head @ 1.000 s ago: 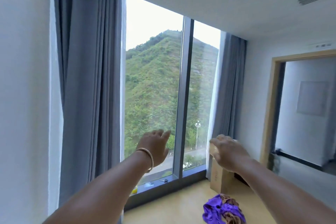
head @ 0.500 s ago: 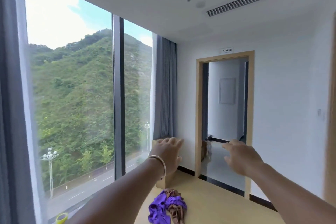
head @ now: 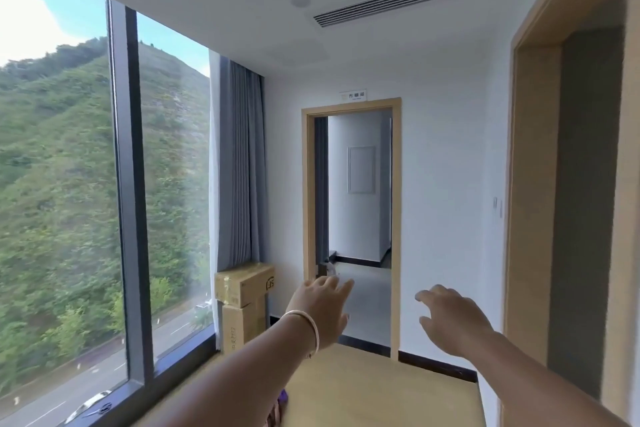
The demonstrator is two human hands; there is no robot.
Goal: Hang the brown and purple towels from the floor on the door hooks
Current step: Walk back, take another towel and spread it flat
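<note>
1. Nearest you, at the bottom edge: a scrap of crumpled purple towel (head: 284, 396) and a sliver of the brown towel (head: 273, 419) show just under your left forearm. Both lie on the pale yellow-tan floor (head: 381, 388). Most of the pile is hidden by the arm or out of frame.
2. Your left hand (head: 320, 308), thin gold bangle (head: 306, 329) at the wrist, is stretched forward with fingers straight, grasping nothing.
3. Your right hand (head: 450, 319) is also out in front, fingers loosely spread, empty.
4. Judgement: nothing is done yet. No towel picked up, none hung. Both pick-ups and both hangings remain.
5. Far left: stacked tan cardboard boxes (head: 244, 305) stand against the grey curtain (head: 239, 166), beside the floor-to-ceiling window (head: 69, 184).
6. Far centre: an open wood-framed doorway (head: 396, 218) leads to another room. Right edge: a second wooden door frame (head: 533, 184), nearer to you.
7. No door hooks are visible in this view, so I cannot tell which door carries them. You'd need to look down for the towels first, then find the hooks.
</note>
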